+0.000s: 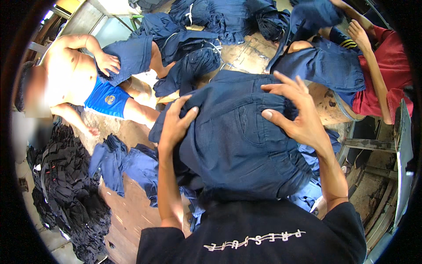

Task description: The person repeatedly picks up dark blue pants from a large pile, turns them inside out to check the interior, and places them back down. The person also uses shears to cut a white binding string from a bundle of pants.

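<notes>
A pair of navy blue shorts [239, 132] with a gathered elastic waistband and a stitched pocket lies spread across my lap, its folds bulging upward. My left hand [175, 125] rests on the left edge of the cloth, thumb held apart from the fingers. Over the waistband on the right, my right hand [299, 112] is open, its fingers spread and the thumb stretched toward the pocket. Part of the waistband is hidden beneath that hand. More blue garments [138, 165] lie beside and under the shorts, to the left of my left forearm.
A large heap of black garments [68, 193] stands at the left. Two people sit facing inward: one in blue shorts [105, 99] at left, one in a red shirt [389, 66] at right, both with navy garments. Navy piles [215, 20] lie at the back. Wooden framing [369, 144] stands at right.
</notes>
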Motion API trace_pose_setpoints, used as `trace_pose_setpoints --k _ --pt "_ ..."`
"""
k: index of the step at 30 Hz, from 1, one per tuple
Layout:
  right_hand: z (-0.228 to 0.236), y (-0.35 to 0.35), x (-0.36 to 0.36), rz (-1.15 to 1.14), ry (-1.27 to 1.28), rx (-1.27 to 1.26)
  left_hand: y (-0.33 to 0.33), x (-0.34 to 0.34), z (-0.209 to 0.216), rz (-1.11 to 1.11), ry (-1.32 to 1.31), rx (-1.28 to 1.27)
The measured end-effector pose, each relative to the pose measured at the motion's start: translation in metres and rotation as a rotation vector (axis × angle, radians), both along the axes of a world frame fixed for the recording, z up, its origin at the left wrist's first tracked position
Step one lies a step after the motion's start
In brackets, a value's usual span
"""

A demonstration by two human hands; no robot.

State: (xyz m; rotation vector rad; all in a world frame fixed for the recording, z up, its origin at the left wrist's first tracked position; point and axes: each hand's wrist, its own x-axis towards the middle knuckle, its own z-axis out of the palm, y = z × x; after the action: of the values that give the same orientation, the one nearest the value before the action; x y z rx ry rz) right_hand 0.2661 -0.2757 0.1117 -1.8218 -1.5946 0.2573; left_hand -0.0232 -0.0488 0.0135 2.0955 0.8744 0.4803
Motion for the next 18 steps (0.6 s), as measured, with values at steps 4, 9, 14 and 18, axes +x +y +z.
trace_pose_setpoints --k 4,9,14,18 --pt "0.025 -0.012 -0.018 -0.006 0.433 -0.032 0.042 0.006 0.007 -0.203 0.064 -0.35" --pt "0.03 0.012 -0.027 -0.138 1.056 0.099 0.023 0.044 0.063 0.005 -0.055 0.066" --pt "0.015 0.019 -0.027 -0.005 1.565 0.106 -0.1 0.048 0.132 -0.023 -0.295 0.173" --pt "0.015 0.008 -0.035 0.399 1.523 0.12 -0.15 0.054 0.137 0.022 -0.198 -0.021"
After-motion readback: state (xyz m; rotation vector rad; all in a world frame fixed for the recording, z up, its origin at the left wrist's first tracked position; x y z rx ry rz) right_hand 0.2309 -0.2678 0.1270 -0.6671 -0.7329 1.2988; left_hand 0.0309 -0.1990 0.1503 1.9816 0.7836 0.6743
